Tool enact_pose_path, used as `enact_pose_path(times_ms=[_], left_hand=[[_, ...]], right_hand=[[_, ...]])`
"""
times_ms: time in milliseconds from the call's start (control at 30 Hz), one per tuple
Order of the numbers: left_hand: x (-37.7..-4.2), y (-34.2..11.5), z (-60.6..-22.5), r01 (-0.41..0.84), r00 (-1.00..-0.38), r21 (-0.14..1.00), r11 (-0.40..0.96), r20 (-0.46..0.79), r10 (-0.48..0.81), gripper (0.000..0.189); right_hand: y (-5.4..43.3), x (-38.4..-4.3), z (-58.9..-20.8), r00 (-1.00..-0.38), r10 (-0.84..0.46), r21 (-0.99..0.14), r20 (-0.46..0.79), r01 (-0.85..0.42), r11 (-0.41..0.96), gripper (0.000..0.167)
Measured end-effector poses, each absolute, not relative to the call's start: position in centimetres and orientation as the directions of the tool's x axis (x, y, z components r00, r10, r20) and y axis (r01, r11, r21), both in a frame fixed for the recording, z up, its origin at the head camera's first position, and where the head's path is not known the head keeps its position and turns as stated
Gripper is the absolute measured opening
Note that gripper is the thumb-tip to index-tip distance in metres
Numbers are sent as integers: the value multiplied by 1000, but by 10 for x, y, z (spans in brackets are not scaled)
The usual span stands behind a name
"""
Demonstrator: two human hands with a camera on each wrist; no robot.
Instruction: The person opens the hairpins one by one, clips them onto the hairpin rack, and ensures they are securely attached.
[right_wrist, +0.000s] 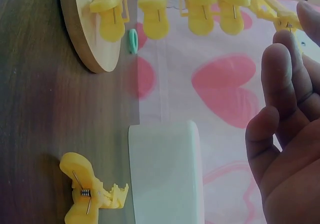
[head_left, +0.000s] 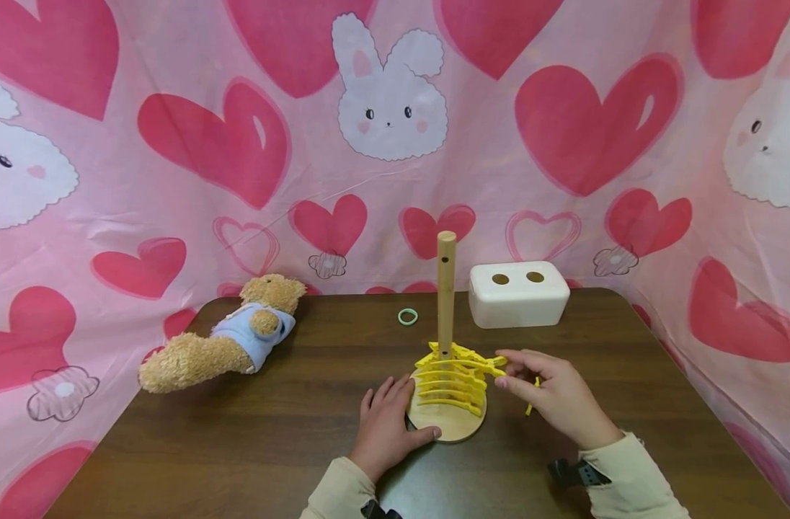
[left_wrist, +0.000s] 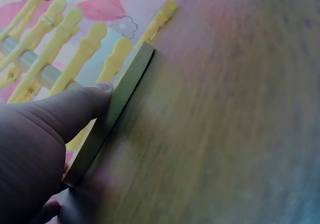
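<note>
A round wooden base [head_left: 448,429] carries an upright wooden post [head_left: 445,295]. Several yellow spring clips [head_left: 452,398] are stacked along the post's lower part, their handles pointing right. My left hand [head_left: 387,425] holds the base by its rim, thumb [left_wrist: 85,106] at the front and fingers along the left side. With thumb and fingertips, my right hand [head_left: 557,393] pinches the handle end of the uppermost yellow spring clip [right_wrist: 286,21], whose other end is at the post. A loose yellow spring clip [right_wrist: 82,189] lies on the table beneath my right hand.
Behind the post lies a small green ring [head_left: 407,316]. A white box [head_left: 518,306] with two round holes on top stands at the back right. On the left, a teddy bear [head_left: 252,335] in blue lies on the brown table [head_left: 272,447]. A pink curtain hangs behind.
</note>
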State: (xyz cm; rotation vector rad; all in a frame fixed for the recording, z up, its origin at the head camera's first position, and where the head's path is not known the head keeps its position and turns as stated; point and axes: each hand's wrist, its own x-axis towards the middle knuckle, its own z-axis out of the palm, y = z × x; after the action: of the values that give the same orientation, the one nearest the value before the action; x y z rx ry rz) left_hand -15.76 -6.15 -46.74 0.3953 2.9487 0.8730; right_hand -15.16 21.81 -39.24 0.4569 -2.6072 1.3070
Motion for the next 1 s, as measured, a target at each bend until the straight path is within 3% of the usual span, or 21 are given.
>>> enact_pose_path(times_ms=[433,1000], left_hand=[[-155,-61,-464,229,-965,543,808,19,260,95],[-155,-61,-463,261,-953,519,814,4,303,92]], right_hand=[[217,-153,-395,-949,-193,-762,248,-314,567,35],[205,-150,-398,-931,-211,-770,297,-364,523,33]])
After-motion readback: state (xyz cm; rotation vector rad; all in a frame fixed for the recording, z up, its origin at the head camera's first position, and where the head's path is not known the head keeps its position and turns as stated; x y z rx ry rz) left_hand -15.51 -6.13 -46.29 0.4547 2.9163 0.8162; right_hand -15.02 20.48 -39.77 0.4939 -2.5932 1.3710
